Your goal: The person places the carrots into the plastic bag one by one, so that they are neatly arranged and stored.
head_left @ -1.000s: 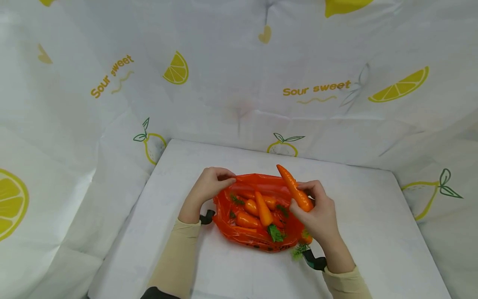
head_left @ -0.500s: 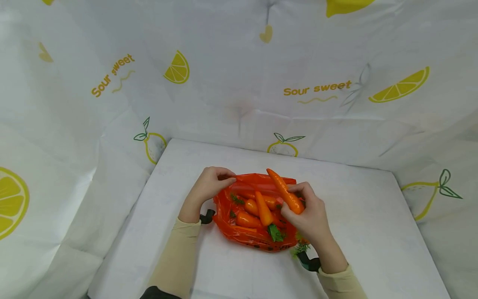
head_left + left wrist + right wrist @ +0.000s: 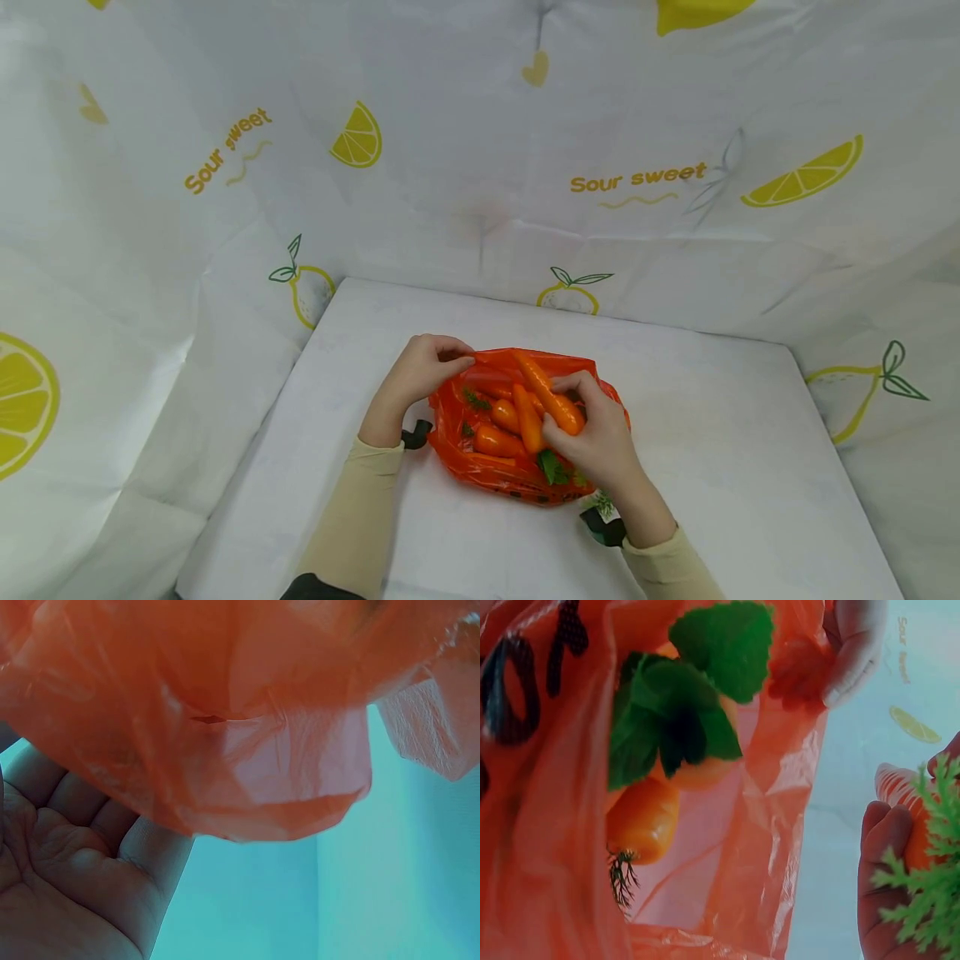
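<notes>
In the head view, my left hand (image 3: 422, 368) pinches the back left rim of a red plastic bag (image 3: 487, 477), holding its mouth open. Inside lie several orange carrots (image 3: 498, 442), and one of them shows a green leafy top (image 3: 553, 468). My right hand (image 3: 603, 437) grips another carrot (image 3: 543, 387) between thumb and fingers, over the bag's right side, tip slanting up and left. Feathery green leaves (image 3: 930, 870) stand in front of this carrot in the right wrist view; I cannot tell if they belong to it. In the left wrist view, bag plastic (image 3: 255, 765) hides my left fingertips.
A white tabletop (image 3: 720, 467) surrounds the bag. Behind and beside it hangs a white sheet (image 3: 450, 167) printed with lemons. Black wrist camera mounts (image 3: 603, 527) sit at both wrists, the right one close to the bag's front right edge.
My right hand has moved left and slightly down with the carrot, from the bag's right edge to over the carrots inside. The left hand has stayed on the rim.
</notes>
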